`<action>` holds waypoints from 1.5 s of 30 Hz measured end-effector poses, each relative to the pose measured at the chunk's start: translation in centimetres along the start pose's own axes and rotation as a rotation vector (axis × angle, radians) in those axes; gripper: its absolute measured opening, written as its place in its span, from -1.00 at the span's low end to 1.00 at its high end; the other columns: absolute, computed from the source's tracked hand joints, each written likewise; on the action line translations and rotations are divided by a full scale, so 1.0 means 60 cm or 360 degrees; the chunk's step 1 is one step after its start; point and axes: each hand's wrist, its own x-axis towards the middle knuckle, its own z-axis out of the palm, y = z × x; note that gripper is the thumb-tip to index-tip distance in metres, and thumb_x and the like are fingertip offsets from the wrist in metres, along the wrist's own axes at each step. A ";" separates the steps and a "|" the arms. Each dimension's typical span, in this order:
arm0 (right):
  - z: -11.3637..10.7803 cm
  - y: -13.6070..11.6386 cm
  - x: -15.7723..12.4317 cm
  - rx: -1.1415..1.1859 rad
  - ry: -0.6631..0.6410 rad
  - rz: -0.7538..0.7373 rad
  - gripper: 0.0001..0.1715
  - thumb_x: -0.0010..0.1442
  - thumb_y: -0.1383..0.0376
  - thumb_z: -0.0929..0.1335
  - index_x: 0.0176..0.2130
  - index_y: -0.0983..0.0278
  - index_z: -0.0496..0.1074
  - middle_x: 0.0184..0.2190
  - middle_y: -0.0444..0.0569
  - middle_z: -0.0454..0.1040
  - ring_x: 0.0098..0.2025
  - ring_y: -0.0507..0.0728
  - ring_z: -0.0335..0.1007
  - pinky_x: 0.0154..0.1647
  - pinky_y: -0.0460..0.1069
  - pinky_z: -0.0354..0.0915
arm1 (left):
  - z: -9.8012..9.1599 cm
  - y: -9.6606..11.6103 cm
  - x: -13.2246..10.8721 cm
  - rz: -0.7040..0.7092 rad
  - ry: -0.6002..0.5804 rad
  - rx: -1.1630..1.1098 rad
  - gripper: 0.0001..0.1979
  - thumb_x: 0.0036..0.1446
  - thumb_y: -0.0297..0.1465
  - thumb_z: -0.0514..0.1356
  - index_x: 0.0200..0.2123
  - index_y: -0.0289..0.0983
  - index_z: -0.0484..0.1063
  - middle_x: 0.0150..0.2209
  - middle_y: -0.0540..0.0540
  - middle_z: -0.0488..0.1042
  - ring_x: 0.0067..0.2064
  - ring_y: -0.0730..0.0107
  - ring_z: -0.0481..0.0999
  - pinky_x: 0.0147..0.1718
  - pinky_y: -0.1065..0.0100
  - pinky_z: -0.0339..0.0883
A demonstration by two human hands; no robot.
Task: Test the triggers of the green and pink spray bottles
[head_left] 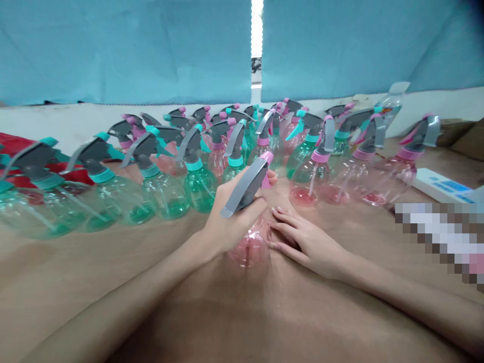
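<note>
My left hand [230, 214] is wrapped round the neck of a pink spray bottle [247, 252], just under its grey and pink trigger head [247, 184]. The bottle stands upright on the brown table [181, 312], its clear pink body showing below my palm. To the right, my right hand [302, 234] rests with fingers stretched out toward the bottle's side; whether the fingertips touch it I cannot tell. Behind my left hand stands a green spray bottle [200, 186] with a turquoise collar. A pink spray bottle [308, 184] is beyond my right hand.
Several green spray bottles [139, 196] line the left side, and more pink and green ones crowd the back. At right lie a white box [438, 184] and a blurred-out patch. A clear bottle [393, 108] stands at the back right, before blue curtains [151, 50].
</note>
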 end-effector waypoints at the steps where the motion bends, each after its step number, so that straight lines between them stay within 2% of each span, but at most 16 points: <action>1: 0.000 0.000 0.000 -0.0001 -0.0003 -0.0002 -0.43 0.35 0.05 0.22 0.15 0.37 0.38 0.24 0.25 0.28 0.34 0.34 0.05 0.27 0.28 0.14 | 0.000 0.000 0.000 -0.0002 0.0003 0.0006 -0.65 -0.02 -0.53 0.07 -0.11 -0.25 0.38 -0.14 -0.05 0.50 -0.35 0.41 0.42 -0.26 0.33 0.33; 6: 0.000 0.000 0.001 -0.0013 -0.0018 -0.0001 -0.41 0.35 0.05 0.22 0.16 0.39 0.37 0.24 0.26 0.28 0.34 0.34 0.04 0.28 0.28 0.13 | 0.000 -0.001 0.001 -0.0006 -0.0009 0.0028 -0.64 -0.02 -0.53 0.07 -0.10 -0.25 0.40 -0.17 -0.04 0.50 -0.41 0.44 0.37 -0.26 0.33 0.34; 11: -0.001 -0.001 0.002 -0.0015 -0.0011 0.0001 -0.43 0.35 0.04 0.23 0.14 0.38 0.38 0.23 0.25 0.29 0.34 0.34 0.06 0.28 0.27 0.14 | -0.002 -0.004 0.000 0.0049 0.0003 0.0011 -0.63 -0.03 -0.56 0.07 -0.11 -0.25 0.40 -0.15 -0.05 0.50 -0.38 0.43 0.38 -0.23 0.33 0.34; 14: -0.001 -0.001 0.002 -0.0035 -0.0015 -0.0004 -0.42 0.35 0.04 0.22 0.14 0.38 0.38 0.24 0.24 0.29 0.34 0.33 0.06 0.28 0.27 0.14 | -0.001 -0.005 -0.001 0.0035 0.0001 0.0017 -0.61 -0.02 -0.57 0.07 -0.09 -0.24 0.39 -0.15 -0.04 0.51 -0.41 0.46 0.35 -0.27 0.34 0.33; 18: -0.001 0.000 0.002 -0.0041 -0.0022 -0.0008 -0.41 0.36 0.03 0.21 0.15 0.39 0.38 0.24 0.25 0.29 0.34 0.34 0.06 0.28 0.27 0.14 | 0.000 -0.006 -0.003 0.0020 0.0002 0.0018 -0.60 -0.02 -0.58 0.07 -0.08 -0.21 0.40 -0.24 0.00 0.50 -0.48 0.49 0.26 -0.38 0.37 0.27; 25: 0.001 0.000 0.002 0.0023 0.0027 -0.0008 -0.44 0.34 0.05 0.24 0.14 0.36 0.39 0.22 0.24 0.31 0.33 0.34 0.09 0.27 0.28 0.15 | 0.001 -0.004 -0.001 0.0044 0.0007 -0.0070 -0.68 -0.05 -0.57 0.08 -0.20 -0.20 0.41 -0.33 0.04 0.48 -0.54 0.53 0.18 -0.45 0.37 0.24; 30: 0.000 0.000 0.003 0.0002 0.0008 -0.0012 -0.43 0.35 0.04 0.22 0.14 0.37 0.39 0.22 0.24 0.31 0.33 0.33 0.08 0.27 0.28 0.15 | 0.000 -0.003 -0.002 -0.0020 0.0010 -0.0049 -0.60 -0.04 -0.55 0.08 -0.10 -0.17 0.41 -0.53 0.09 0.37 -0.56 0.46 0.24 -0.51 0.37 0.22; 33: -0.001 -0.001 0.003 -0.0027 -0.0017 -0.0013 -0.42 0.36 0.04 0.21 0.13 0.39 0.39 0.23 0.25 0.30 0.33 0.33 0.07 0.28 0.27 0.14 | -0.001 -0.005 -0.002 -0.0013 0.0004 0.0003 -0.59 -0.03 -0.53 0.09 -0.08 -0.17 0.43 -0.43 0.03 0.47 -0.47 0.39 0.38 -0.42 0.32 0.32; 35: -0.001 -0.001 0.003 -0.0034 -0.0024 -0.0010 -0.42 0.36 0.04 0.21 0.12 0.40 0.39 0.23 0.26 0.30 0.33 0.33 0.07 0.27 0.27 0.15 | -0.001 -0.007 0.000 0.0025 0.0000 0.0016 -0.61 -0.02 -0.53 0.10 -0.09 -0.17 0.45 -0.27 -0.02 0.54 -0.29 0.28 0.49 -0.27 0.27 0.38; 37: -0.001 -0.001 0.003 -0.0038 -0.0026 -0.0005 -0.42 0.36 0.04 0.21 0.13 0.40 0.39 0.23 0.25 0.30 0.34 0.33 0.06 0.28 0.27 0.14 | -0.002 -0.007 0.002 0.0062 -0.0023 0.0006 -0.63 0.00 -0.54 0.11 -0.11 -0.18 0.47 -0.11 -0.06 0.53 -0.13 0.24 0.50 -0.13 0.24 0.38; 38: -0.001 0.000 0.003 -0.0041 -0.0026 -0.0003 -0.42 0.36 0.04 0.21 0.13 0.39 0.39 0.23 0.25 0.30 0.34 0.33 0.06 0.28 0.27 0.14 | -0.002 -0.007 0.002 0.0064 -0.0036 -0.0001 -0.63 0.00 -0.55 0.11 -0.10 -0.19 0.46 -0.06 -0.06 0.51 -0.12 0.26 0.50 -0.10 0.25 0.37; 40: 0.000 0.001 0.002 -0.0044 -0.0029 -0.0001 -0.42 0.35 0.03 0.21 0.14 0.38 0.38 0.23 0.24 0.30 0.34 0.33 0.06 0.28 0.26 0.13 | -0.002 -0.005 0.003 0.0029 -0.0054 -0.0004 -0.58 0.01 -0.55 0.11 -0.04 -0.19 0.43 -0.04 -0.06 0.50 -0.23 0.34 0.49 -0.16 0.27 0.38; 42: 0.000 0.001 0.002 -0.0043 -0.0029 -0.0004 -0.42 0.35 0.04 0.22 0.13 0.39 0.39 0.23 0.24 0.30 0.34 0.33 0.06 0.29 0.26 0.13 | -0.002 -0.003 0.002 -0.0018 -0.0049 0.0014 -0.55 0.01 -0.55 0.11 0.01 -0.19 0.39 -0.12 -0.05 0.51 -0.38 0.40 0.43 -0.30 0.29 0.37; 45: -0.001 0.000 0.003 -0.0016 -0.0008 -0.0009 -0.43 0.35 0.05 0.23 0.13 0.38 0.39 0.22 0.25 0.31 0.33 0.33 0.07 0.28 0.27 0.14 | -0.001 -0.003 0.000 -0.0032 -0.0008 0.0021 -0.55 0.00 -0.55 0.11 0.00 -0.20 0.38 -0.21 -0.04 0.52 -0.44 0.43 0.38 -0.40 0.32 0.32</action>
